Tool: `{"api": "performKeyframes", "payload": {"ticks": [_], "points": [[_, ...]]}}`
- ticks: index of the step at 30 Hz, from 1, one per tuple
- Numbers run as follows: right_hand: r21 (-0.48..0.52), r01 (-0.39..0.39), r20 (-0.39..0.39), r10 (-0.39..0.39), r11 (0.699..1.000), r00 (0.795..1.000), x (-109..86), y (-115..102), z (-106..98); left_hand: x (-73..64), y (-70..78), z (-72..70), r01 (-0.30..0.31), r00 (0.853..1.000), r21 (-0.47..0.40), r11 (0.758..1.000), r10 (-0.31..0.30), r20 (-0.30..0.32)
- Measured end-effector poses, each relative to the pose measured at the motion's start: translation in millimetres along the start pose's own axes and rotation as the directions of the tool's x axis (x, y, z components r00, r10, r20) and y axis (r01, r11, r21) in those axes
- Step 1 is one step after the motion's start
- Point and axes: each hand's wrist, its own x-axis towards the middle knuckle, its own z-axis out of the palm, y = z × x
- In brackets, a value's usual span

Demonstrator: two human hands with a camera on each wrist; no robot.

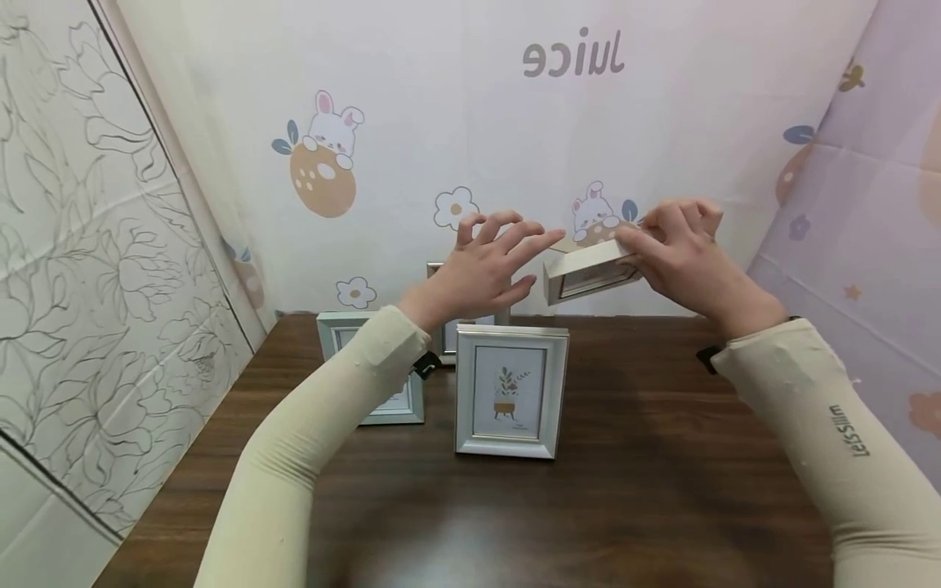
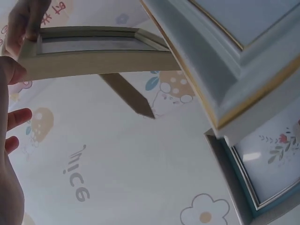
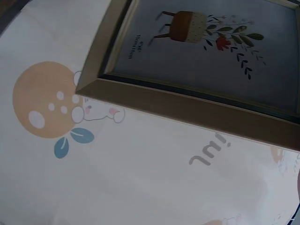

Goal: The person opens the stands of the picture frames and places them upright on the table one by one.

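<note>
My right hand [image 1: 680, 253] grips a cream picture frame [image 1: 591, 273] by its far end, up in the air and tilted, with its picture side facing down. In the right wrist view, that picture frame [image 3: 197, 105] shows a potted plant print. Its stand leg [image 2: 126, 96] sticks out behind it in the left wrist view. My left hand [image 1: 488, 265] is raised with fingers spread, its fingertips close to the held frame's near end. Below it stands a white picture frame [image 1: 510, 392] upright on the table.
Behind the white frame stand a pale green picture frame [image 1: 393, 412] and another silvery picture frame [image 1: 450, 358], both partly hidden by my left arm. The dark wooden table [image 1: 662, 474] runs back to a wall cloth [image 1: 441, 98] printed with bunnies and flowers.
</note>
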Motion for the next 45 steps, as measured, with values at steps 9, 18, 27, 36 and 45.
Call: {"api": "performKeyframes", "payload": {"ticks": [9, 18, 27, 36, 45], "points": [[0.039, -0.074, 0.022, 0.073, 0.996, 0.997, -12.0, 6.6, 2.8, 8.2, 13.9, 12.7, 0.046, 0.999, 0.057, 0.997, -0.045, -0.02], [0.059, -0.133, 0.109, 0.126, 0.989, 0.986, -26.0, 9.4, -10.9, 18.1, 25.6, 33.2, 0.049, 0.997, 0.068, 0.996, -0.045, -0.058], [0.079, -0.157, 0.139, 0.145, 0.985, 0.98, -36.0, 6.9, -23.3, 24.4, 40.4, 46.8, 0.061, 0.996, 0.039, 0.997, -0.058, -0.068], [0.054, -0.278, 0.217, 0.26, 0.959, 0.941, -56.1, 0.9, -25.5, 22.8, 55.3, 57.9, 0.049, 0.998, 0.053, 0.997, -0.047, -0.048], [0.084, -0.39, 0.339, 0.342, 0.917, 0.876, -81.1, -9.9, -22.4, 14.3, 68.1, 74.1, 0.012, 1.0, 0.098, 0.995, -0.009, -0.028]]}}
